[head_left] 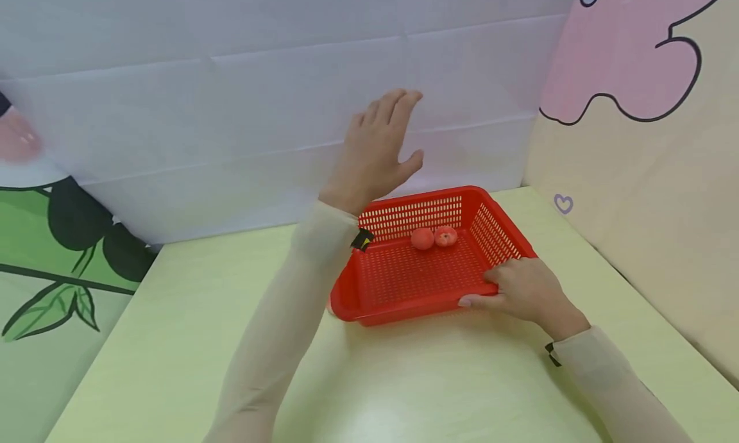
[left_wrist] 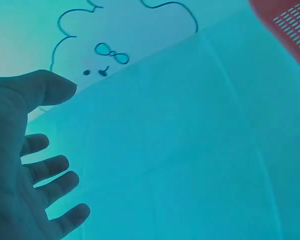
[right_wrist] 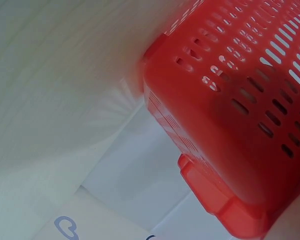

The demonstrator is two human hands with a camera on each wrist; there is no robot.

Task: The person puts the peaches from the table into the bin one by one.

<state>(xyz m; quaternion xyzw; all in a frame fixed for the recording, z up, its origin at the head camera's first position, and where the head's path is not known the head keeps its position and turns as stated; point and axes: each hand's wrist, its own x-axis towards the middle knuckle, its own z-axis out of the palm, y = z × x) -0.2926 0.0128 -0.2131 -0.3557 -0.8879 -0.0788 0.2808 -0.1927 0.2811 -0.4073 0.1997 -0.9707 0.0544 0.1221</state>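
A red perforated plastic basket (head_left: pixel 398 308) is on the pale table, and its near edge looks raised a little. Two round, peach-like reddish fruits, the left one (head_left: pixel 423 238) and the right one (head_left: pixel 446 236), lie together inside by the far wall. My right hand (head_left: pixel 522 289) grips the basket's rim at the near right corner, thumb along the front edge. In the right wrist view the basket's corner (right_wrist: pixel 205 115) fills much of the frame. Above the basket's far left side my left hand (head_left: pixel 378 142) is raised, fingers extended and thumb apart, holding nothing.
Part of a pale pinkish object (head_left: pixel 330 306) peeks out past the basket's left near corner; its kind is unclear. A whitish sheet wall (head_left: pixel 260 122) stands behind the table (head_left: pixel 219 327), and a cartoon-printed wall (head_left: pixel 629 193) runs along the right.
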